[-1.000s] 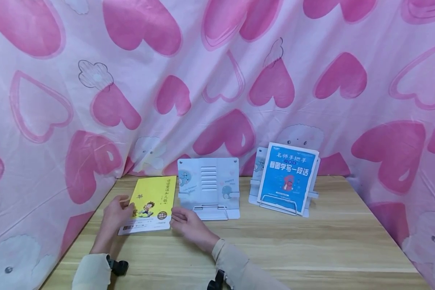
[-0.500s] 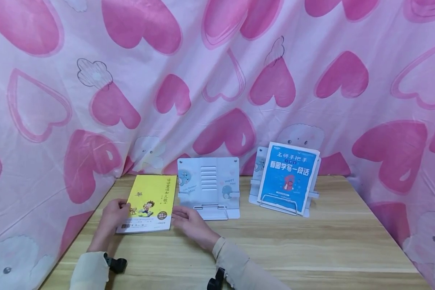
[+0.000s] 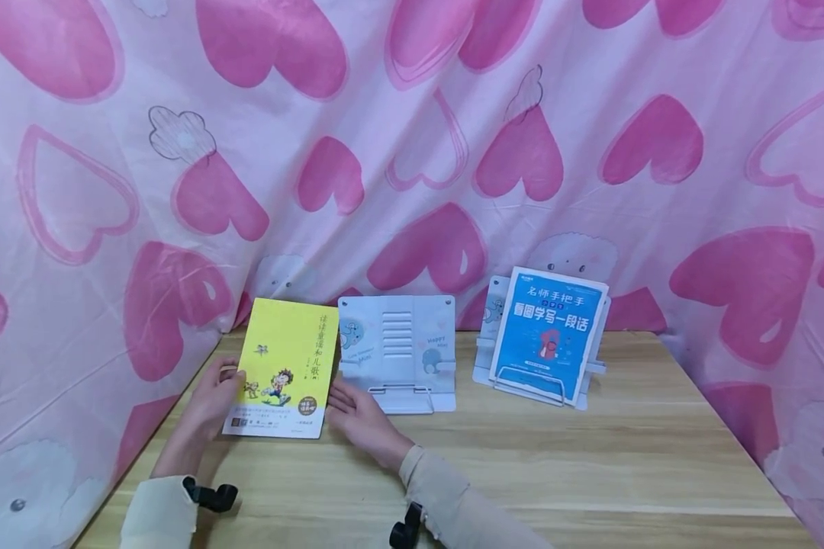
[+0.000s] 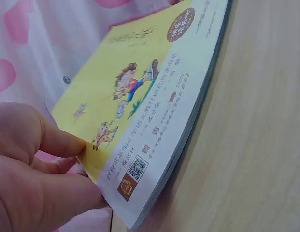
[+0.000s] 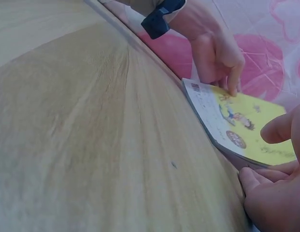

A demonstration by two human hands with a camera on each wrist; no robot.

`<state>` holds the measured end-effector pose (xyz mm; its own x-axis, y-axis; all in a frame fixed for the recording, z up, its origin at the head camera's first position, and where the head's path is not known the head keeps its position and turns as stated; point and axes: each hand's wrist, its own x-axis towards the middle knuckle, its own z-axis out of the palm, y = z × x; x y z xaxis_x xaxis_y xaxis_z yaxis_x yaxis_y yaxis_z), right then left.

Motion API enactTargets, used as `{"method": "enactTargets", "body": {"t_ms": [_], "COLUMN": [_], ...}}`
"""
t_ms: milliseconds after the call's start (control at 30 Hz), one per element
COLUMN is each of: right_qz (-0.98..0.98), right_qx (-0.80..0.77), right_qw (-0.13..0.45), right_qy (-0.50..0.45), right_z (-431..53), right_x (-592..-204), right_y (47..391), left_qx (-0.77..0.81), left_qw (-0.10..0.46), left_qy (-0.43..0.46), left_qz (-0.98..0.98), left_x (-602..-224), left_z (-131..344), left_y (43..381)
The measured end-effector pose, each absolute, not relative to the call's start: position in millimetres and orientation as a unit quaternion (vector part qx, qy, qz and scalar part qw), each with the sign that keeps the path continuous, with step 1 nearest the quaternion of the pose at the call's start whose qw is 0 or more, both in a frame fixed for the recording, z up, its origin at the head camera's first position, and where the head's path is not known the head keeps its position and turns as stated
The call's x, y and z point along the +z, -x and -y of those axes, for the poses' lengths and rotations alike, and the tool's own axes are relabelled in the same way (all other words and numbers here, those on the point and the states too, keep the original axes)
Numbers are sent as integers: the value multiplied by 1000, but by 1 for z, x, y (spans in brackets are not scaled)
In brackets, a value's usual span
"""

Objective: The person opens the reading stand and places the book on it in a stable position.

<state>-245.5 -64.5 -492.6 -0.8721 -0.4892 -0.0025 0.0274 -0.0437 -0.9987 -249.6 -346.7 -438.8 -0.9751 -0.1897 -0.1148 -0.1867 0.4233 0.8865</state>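
Note:
A yellow children's book (image 3: 284, 351) with a white lower band is tilted up, its top raised higher than its bottom edge. My left hand (image 3: 216, 400) pinches its left side, thumb on the cover; the left wrist view shows the thumb (image 4: 63, 142) near the printed dog. At the book's right edge is my right hand (image 3: 367, 423). Its fingers (image 5: 265, 176) lie along and beneath that edge in the right wrist view, while the thumb stands apart above the cover. Beside the book stands a pale blue book stand (image 3: 398, 328) with a wire holder at its foot.
To the right, a second stand (image 3: 494, 305) bears a blue book (image 3: 549, 328) behind its wire holder. The wooden table (image 3: 590, 473) reaches to a pink heart-patterned curtain (image 3: 426, 152) behind and at the sides.
The yellow book's top has risen from the table, tilting the cover toward me. My left hand has shifted slightly left with its edge; the right hand stays at the right edge.

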Motion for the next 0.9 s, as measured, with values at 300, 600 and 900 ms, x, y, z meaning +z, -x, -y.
{"method": "enactTargets", "body": {"t_ms": [300, 600, 900], "right_qz": [-690, -681, -677], "right_qx": [-669, -673, -674], "right_qw": [161, 130, 71], "right_qy": [224, 256, 286], "right_z": [64, 48, 7], "right_x": [-492, -470, -454], "right_y": [248, 249, 254], "left_qx": [-582, -649, -685], "left_qw": [76, 214, 264], "left_qy": [-135, -116, -46], "left_qz": [798, 721, 678], "left_x": [-435, -427, -404], "left_z": [339, 322, 277], "left_y": [244, 245, 240]}}
